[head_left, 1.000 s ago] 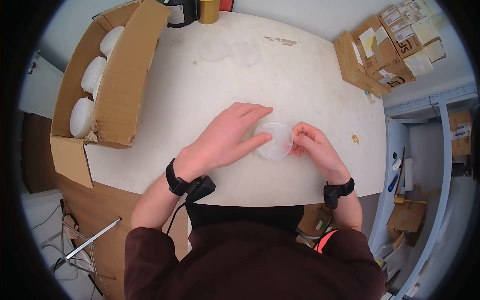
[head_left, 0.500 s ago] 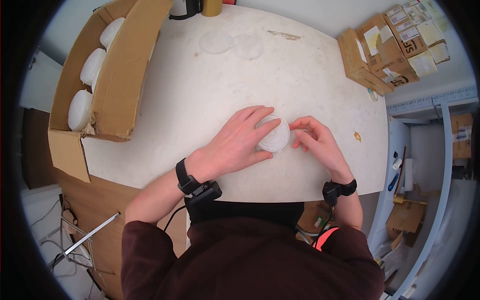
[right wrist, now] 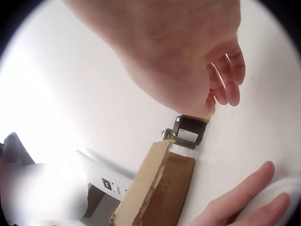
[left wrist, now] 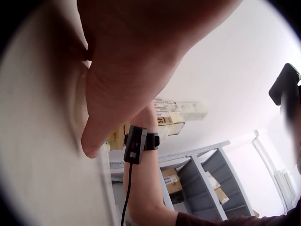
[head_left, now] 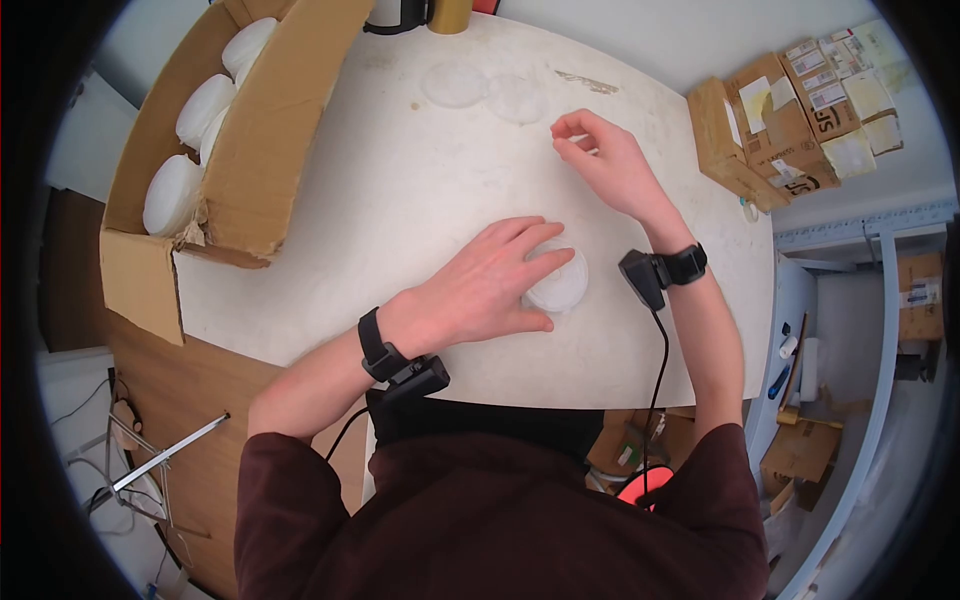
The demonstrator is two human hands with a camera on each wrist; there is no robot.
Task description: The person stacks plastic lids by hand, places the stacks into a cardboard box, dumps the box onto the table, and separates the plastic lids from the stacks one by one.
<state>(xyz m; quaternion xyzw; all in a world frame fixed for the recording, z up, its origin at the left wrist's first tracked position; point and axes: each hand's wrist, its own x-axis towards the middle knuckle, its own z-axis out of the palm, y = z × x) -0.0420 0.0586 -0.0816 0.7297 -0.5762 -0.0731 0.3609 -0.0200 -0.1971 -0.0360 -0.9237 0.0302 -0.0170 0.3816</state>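
Note:
A round, translucent white plastic lid or lidded tub (head_left: 565, 288) lies on the table in front of the person. My left hand (head_left: 480, 285) rests on it with fingers stretched across its top left part and the thumb down along its near side. Those fingers hide part of the round piece. Farther back and to the right, my right hand (head_left: 615, 165) is raised over the table with its fingers loosely bent and nothing in them. Beyond it lie two thin, clear round lids, the left one (head_left: 455, 84) beside the right one (head_left: 518, 98).
At the left stands a long open cardboard box (head_left: 290, 150) with several white round plastic pieces (head_left: 172, 195) inside. Taped cartons (head_left: 765, 120) fill the far right corner. A black container (head_left: 395, 15) and a gold tin (head_left: 450, 15) stand at the back edge. Blue shelving (head_left: 870, 330) is at the right.
My right hand has left the round piece's right edge and moved up and away toward the back lids. The left hand has spread over the piece and stayed there.

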